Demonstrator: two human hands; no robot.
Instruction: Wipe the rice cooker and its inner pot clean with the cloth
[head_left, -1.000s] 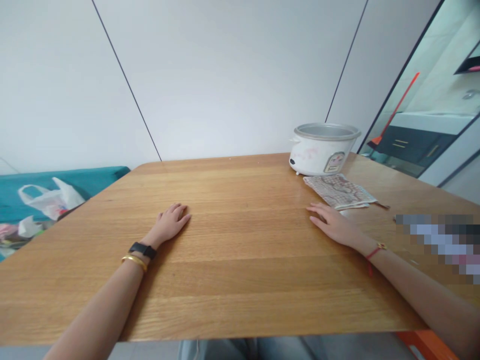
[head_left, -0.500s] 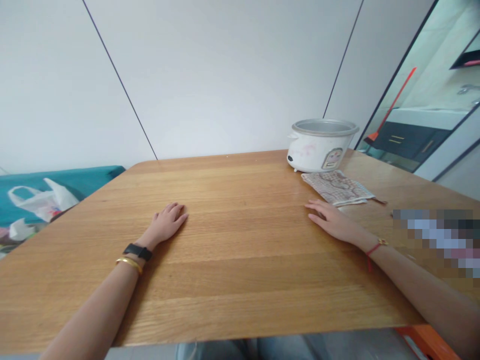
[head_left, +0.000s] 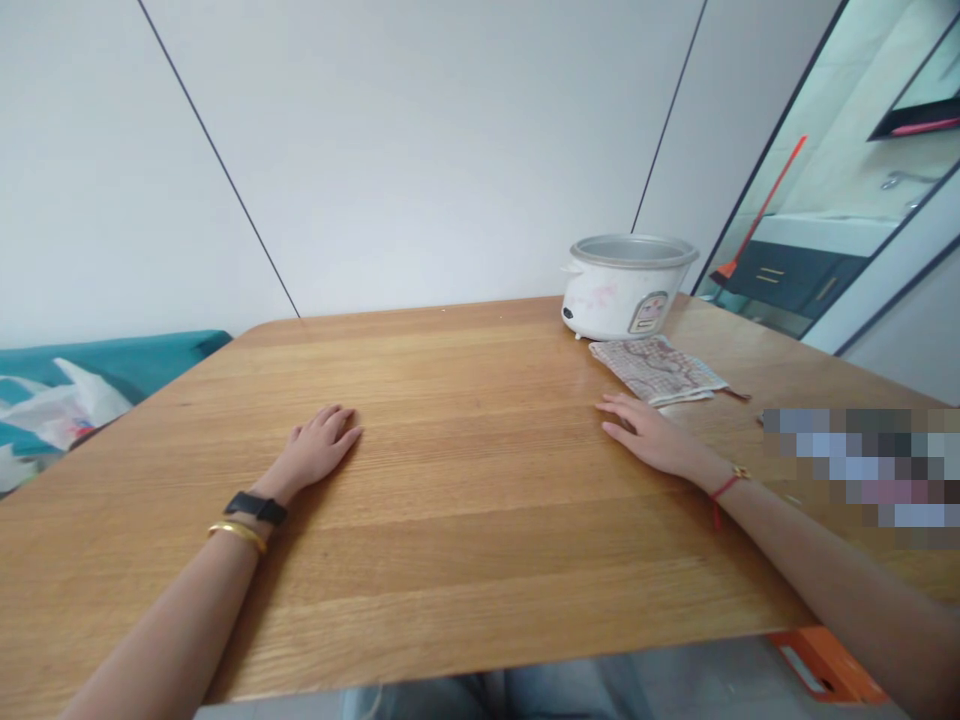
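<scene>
Both hands down flat on the wooden worktop (head_left: pixel 465 500), nothing held!

The left hand (head_left: pixel 319 447) lies palm-down left of centre, its grip relaxed and empty, with a black band and a gold bangle at the wrist. The right hand (head_left: pixel 649 440) lies palm-down right of centre, its grip spread flat and empty, just beside the patterned cloth (head_left: pixel 656 368). That cloth lies folded in the right-middle of the frame, and behind it, upper right, a white rice cooker (head_left: pixel 628 290) stands lidless.

Black band (head_left: pixel 256 507), gold bangle (head_left: pixel 237 533) behind left hand (head_left: pixel 319 446), red cord (head_left: pixel 724 487) behind right hand (head_left: pixel 649 440)
</scene>
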